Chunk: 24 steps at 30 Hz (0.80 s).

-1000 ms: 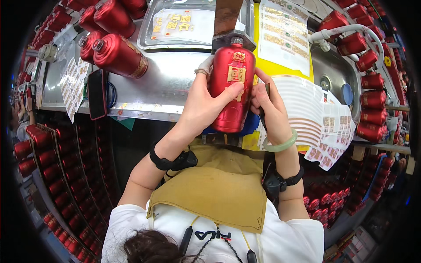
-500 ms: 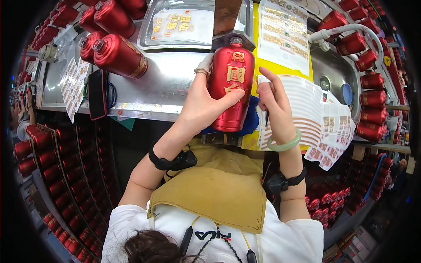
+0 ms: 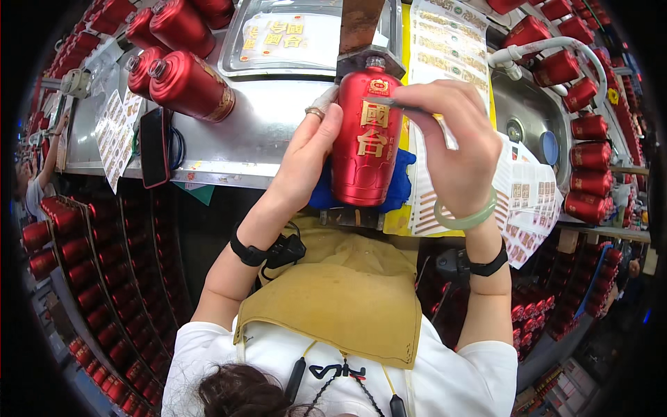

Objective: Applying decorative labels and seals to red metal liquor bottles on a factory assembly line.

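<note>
A red bottle (image 3: 366, 167) with raised gold characters and a gold emblem lies on a blue cloth (image 3: 401, 184), its neck against a metal stop. My left hand (image 3: 309, 142) grips the bottle's left side, thumb along its edge, the other fingers partly hidden behind it. Pinched in my right hand (image 3: 455, 135) is a thin, pointed grey metal tool (image 3: 390, 103). Its tip touches or hovers just over the bottle's front, between the emblem and the upper character; I cannot tell which. Right of the bottle lies a sheaf of label sheets (image 3: 511, 201), partly under my right hand.
Several red bottles (image 3: 191, 87) stand on the steel bench at left, near a phone (image 3: 154, 147). A metal tray (image 3: 233, 52) holding gold character stickers sits at the back. Another label sheet (image 3: 448, 42) lies on the yellow board. At right is a sink (image 3: 549, 104) with a white pipe.
My right hand has moved up and left, bringing the thin tool to the bottle's front. My left thumb has lifted off the lower character back to the bottle's edge.
</note>
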Each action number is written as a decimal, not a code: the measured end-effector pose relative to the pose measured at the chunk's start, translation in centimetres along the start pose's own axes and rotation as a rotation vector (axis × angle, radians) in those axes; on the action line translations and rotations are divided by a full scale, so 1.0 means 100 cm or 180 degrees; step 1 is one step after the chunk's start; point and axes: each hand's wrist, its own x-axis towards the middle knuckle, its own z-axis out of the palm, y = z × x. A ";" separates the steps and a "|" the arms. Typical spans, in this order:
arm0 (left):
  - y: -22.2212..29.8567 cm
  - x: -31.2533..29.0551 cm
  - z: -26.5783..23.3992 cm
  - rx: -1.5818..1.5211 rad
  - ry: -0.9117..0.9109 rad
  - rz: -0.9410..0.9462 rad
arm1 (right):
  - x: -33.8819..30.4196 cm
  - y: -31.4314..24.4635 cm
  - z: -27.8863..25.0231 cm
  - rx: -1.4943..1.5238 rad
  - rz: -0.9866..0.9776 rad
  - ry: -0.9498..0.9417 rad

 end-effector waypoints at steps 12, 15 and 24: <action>-0.009 0.000 -0.008 0.0261 0.0042 0.0237 | -0.018 -0.003 0.002 -0.0195 -0.1254 -0.0677; -0.004 -0.002 -0.003 0.0357 0.0124 0.0183 | -0.035 0.009 0.007 -0.0239 -0.1148 -0.0559; -0.011 -0.002 0.005 0.1100 -0.0005 0.0599 | -0.036 0.006 0.002 0.1468 0.1485 0.0416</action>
